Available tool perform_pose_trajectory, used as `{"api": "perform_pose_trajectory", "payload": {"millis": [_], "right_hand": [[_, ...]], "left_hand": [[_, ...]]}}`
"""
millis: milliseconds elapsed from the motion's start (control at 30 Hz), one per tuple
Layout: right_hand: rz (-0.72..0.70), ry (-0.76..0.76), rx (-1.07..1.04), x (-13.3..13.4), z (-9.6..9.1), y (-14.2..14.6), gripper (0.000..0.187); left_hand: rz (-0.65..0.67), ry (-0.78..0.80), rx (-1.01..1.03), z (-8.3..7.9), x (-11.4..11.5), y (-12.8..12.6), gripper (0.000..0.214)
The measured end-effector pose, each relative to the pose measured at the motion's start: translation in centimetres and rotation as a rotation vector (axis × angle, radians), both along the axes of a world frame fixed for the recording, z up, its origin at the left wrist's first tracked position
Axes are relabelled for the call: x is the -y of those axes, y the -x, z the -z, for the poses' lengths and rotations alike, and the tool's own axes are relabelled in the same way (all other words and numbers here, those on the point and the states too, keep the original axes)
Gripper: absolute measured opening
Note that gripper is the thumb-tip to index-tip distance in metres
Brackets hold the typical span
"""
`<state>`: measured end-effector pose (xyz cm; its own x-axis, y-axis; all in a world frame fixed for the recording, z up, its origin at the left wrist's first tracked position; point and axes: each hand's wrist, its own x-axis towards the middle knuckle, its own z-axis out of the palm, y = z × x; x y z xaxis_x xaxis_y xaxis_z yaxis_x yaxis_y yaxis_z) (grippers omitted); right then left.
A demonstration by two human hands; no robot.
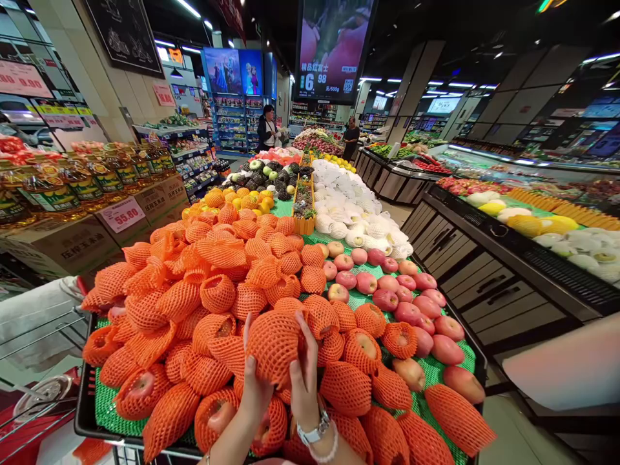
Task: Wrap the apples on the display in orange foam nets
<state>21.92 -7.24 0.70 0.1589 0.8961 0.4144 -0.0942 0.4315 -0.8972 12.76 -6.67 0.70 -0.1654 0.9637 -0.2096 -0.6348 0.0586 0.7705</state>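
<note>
Both my hands hold up one apple wrapped in an orange foam net [274, 345] over the fruit stand. My left hand [254, 381] grips its left underside, fingers curled round it. My right hand [305, 374], with a watch and a bead bracelet at the wrist, clasps its right side. Around and below lies a heap of net-wrapped apples [213, 284] on green matting [104, 407]. Bare red apples [411, 310] lie in rows to the right.
A metal cart [39, 361] stands at the left. Boxes of oil bottles [72, 187] line the left side. A dark counter with drawers [484, 278] runs along the right aisle. Two people [267, 129] stand far back.
</note>
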Motion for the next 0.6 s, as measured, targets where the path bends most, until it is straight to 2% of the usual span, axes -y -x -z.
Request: {"api": "perform_pose_trajectory", "payload": {"millis": [133,200,267,367,467,600], "right_hand": [[-0.208,0.09,0.007,-0.4,-0.5,-1.6,0.111],[-0.265,0.141,0.009,-0.6,-0.3,-2.2,0.127],[-0.334,0.212,-0.039,-0.7,-0.1,-2.6,0.134],[-0.406,0.283,-0.172,-0.5,0.1,-3.0,0.131],[-0.306,0.307,-0.231,-0.2,0.9,-3.7,0.115],[-0.184,0.451,-0.399,-0.5,2.8,-5.6,0.081]], "left_hand": [[-0.021,-0.004,0.043,-0.6,0.1,0.1,0.105],[-0.027,-0.049,0.035,-0.6,0.2,0.0,0.106],[-0.03,-0.069,-0.037,-0.5,0.3,-0.2,0.107],[-0.011,-0.084,-0.156,-0.4,0.3,-0.7,0.117],[0.106,-0.115,-0.092,-0.6,0.2,-1.1,0.127],[0.332,-0.203,0.046,-1.0,0.1,-0.9,0.101]]}}
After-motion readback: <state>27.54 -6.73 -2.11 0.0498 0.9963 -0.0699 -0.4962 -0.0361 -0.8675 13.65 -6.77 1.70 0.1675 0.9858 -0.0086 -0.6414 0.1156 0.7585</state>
